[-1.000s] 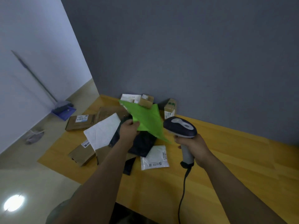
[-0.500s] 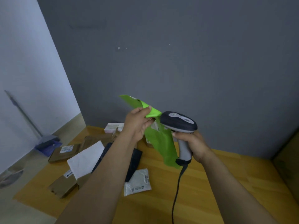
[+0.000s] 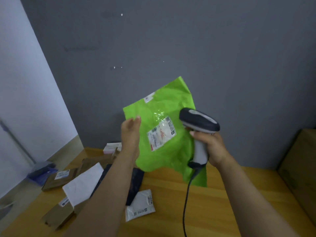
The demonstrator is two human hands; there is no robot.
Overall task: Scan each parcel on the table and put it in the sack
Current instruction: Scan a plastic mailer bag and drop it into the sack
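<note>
My left hand (image 3: 130, 135) holds a bright green plastic parcel (image 3: 164, 134) up in front of the grey wall, thumb on its left edge, its white shipping label (image 3: 161, 133) facing me. My right hand (image 3: 211, 145) grips the handle of a grey and black barcode scanner (image 3: 199, 124), whose head sits just right of the label, pointing at it. The scanner's black cable (image 3: 186, 200) hangs down over the wooden table (image 3: 205, 202). No sack shows in view.
On the table's left lie several parcels: brown cardboard boxes (image 3: 59, 179), a white mailer (image 3: 82, 185), a black bag (image 3: 135, 182) and a small white pouch (image 3: 140, 205). A large cardboard box (image 3: 301, 168) stands at the right edge. A dustpan (image 3: 41, 170) rests on the floor, left.
My left hand has lifted the green parcel off the pile and turned it upright so its label faces me. The scanner has risen with my right hand beside the label.
</note>
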